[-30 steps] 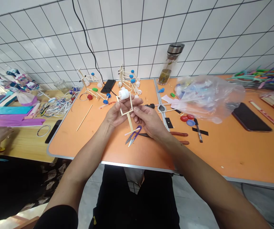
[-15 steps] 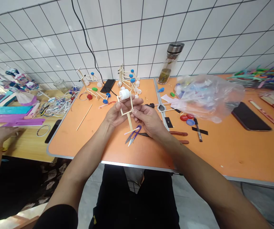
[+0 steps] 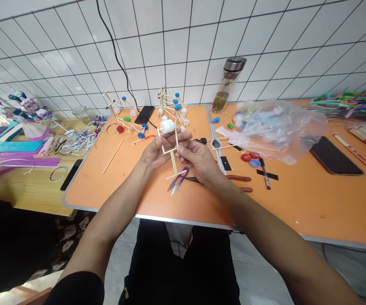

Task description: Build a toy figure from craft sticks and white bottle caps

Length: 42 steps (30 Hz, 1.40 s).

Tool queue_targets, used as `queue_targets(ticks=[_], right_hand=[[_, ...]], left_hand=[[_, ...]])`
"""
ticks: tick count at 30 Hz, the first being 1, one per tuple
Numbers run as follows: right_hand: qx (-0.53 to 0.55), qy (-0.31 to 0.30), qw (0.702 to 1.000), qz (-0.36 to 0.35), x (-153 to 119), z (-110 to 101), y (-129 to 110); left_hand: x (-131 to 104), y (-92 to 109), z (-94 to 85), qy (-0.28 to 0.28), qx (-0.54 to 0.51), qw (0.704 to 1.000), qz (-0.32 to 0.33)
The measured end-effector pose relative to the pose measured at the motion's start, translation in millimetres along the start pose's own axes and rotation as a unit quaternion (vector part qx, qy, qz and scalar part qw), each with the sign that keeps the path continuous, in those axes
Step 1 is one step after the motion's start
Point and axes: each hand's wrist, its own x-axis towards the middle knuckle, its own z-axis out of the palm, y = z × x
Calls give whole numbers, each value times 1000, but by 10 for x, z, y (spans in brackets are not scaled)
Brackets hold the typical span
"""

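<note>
Between my hands, above the orange table, is a small frame of thin wooden sticks [image 3: 174, 162] with a white roller [image 3: 167, 126] across its far end. My left hand [image 3: 156, 153] is closed round the frame's left side, some fingers behind it. With thumb and forefinger, my right hand [image 3: 193, 154] pinches the frame's right side near the crossbar. Purple-handled thread snips [image 3: 179, 181] lie just below the frame, blades toward me. Pliers with red-brown handles [image 3: 238, 178] lie partly hidden under my right hand.
Stick models with blue caps [image 3: 176, 101] stand along the wall. A loose stick [image 3: 113, 156] lies left. A glass bottle [image 3: 224, 87], a clear plastic bag [image 3: 278, 127], a phone [image 3: 337, 156] and a black pen [image 3: 264, 173] are right. A second person's dark clothing [image 3: 17, 237] shows at left.
The other person's hand at the far left has drawn back off the wooden table and out of view. My hands and the stick frame have stayed almost still.
</note>
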Motion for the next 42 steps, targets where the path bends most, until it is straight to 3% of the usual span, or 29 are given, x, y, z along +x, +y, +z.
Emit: queue_targets(ticks=[7, 23, 33, 42], right_hand=[[4, 0, 1000, -2, 1, 5, 12], [17, 2, 1000, -2, 10, 6, 18], [21, 4, 1000, 6, 16, -6, 38], [25, 7, 1000, 7, 9, 8, 29]], left_hand=[[-4, -4, -16, -49, 51, 997, 41], [16, -20, -59, -49, 134, 988, 58], [10, -5, -43, -44, 140, 987, 69], [16, -15, -66, -75, 115, 988, 78]])
